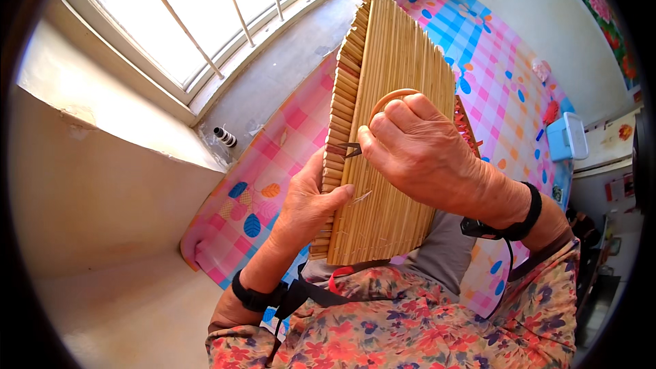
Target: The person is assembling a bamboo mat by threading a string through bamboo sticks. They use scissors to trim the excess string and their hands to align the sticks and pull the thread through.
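Note:
A stiff panel of pale, straight stalks (410,48) laid side by side stands tilted before me, with a second layer of stalk ends (345,92) along its left edge. My left hand (311,195) clasps that left edge, its thumb lying on the front face. Closed in a fist over the panel, my right hand (427,150) holds small snips (353,149). Their dark pointed blades are parted at the panel's left edge, and a tan loop handle curves above my knuckles. Short pale thread ends (362,197) stick out near my left thumb.
A pink and blue checked mat (253,191) lies around me. To the left, a barred window rises above a grey sill, where a black-and-white spool (225,137) lies. At right are a light blue container (566,138) and a red item (551,113). Red pieces (465,123) show behind the panel.

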Demonstrator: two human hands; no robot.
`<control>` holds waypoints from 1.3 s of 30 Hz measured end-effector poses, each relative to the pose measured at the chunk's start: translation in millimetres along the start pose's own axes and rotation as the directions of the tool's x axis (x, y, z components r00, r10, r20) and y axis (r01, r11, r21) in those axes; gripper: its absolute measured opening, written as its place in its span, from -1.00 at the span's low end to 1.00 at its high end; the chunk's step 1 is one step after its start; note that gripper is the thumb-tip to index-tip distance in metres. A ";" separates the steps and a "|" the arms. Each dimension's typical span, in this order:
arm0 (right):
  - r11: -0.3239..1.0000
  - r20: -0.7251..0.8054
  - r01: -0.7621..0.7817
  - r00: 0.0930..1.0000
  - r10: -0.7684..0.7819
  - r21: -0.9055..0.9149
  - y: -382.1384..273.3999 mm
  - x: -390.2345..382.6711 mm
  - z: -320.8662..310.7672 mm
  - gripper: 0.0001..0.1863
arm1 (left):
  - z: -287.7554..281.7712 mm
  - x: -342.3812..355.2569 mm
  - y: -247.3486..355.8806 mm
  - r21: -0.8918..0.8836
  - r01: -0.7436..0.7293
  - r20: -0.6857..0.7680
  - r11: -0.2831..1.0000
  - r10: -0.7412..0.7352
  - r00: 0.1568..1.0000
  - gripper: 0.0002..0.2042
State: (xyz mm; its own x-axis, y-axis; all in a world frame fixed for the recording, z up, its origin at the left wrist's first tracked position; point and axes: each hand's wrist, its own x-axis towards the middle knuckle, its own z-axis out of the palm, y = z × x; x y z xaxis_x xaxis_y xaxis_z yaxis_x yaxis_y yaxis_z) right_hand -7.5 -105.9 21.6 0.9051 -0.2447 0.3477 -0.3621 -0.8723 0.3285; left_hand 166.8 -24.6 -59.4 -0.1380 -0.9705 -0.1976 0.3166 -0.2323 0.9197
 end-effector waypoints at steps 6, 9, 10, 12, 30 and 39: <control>1.000 0.052 0.018 0.998 -0.017 -0.020 -2.1 4.0 -0.4 -0.85 | -2.5 -2.1 1.0 -0.002 0.014 0.004 1.000 -0.014 1.000 -0.48; 0.988 -0.003 -0.068 0.998 0.069 0.140 1.7 -5.5 11.4 -0.80 | -3.6 -2.4 0.8 -0.026 0.003 0.020 1.000 -0.003 1.000 -0.49; 0.980 0.013 -0.094 0.996 0.093 0.175 1.5 -7.1 12.9 -0.79 | -4.5 -3.2 0.3 -0.038 0.001 0.027 0.999 0.000 1.000 -0.49; 0.959 0.043 -0.145 0.989 0.139 0.243 2.1 -10.3 15.7 -0.75 | -6.6 -3.8 -0.3 -0.022 0.003 0.028 1.000 -0.002 1.000 -0.49; 0.004 0.360 -0.522 0.593 0.720 0.853 -31.9 -61.4 48.2 -0.63 | -12.1 -5.0 -3.2 -0.019 0.070 0.038 0.997 -0.069 0.997 -0.56; 0.216 0.281 -0.562 0.666 0.691 0.799 -63.3 -91.8 41.1 -0.60 | -7.4 -13.4 7.8 0.014 0.172 0.064 0.985 -0.172 0.983 -0.57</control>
State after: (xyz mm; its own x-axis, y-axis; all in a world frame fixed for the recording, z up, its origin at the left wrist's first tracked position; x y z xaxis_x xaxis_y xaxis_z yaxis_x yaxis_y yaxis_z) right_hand -58.5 -45.6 -67.2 0.4155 -0.8847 0.2116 -0.4086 -0.3893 -0.8255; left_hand 178.1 -13.9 -52.0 -0.2506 -0.9098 -0.3309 0.2753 -0.3947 0.8766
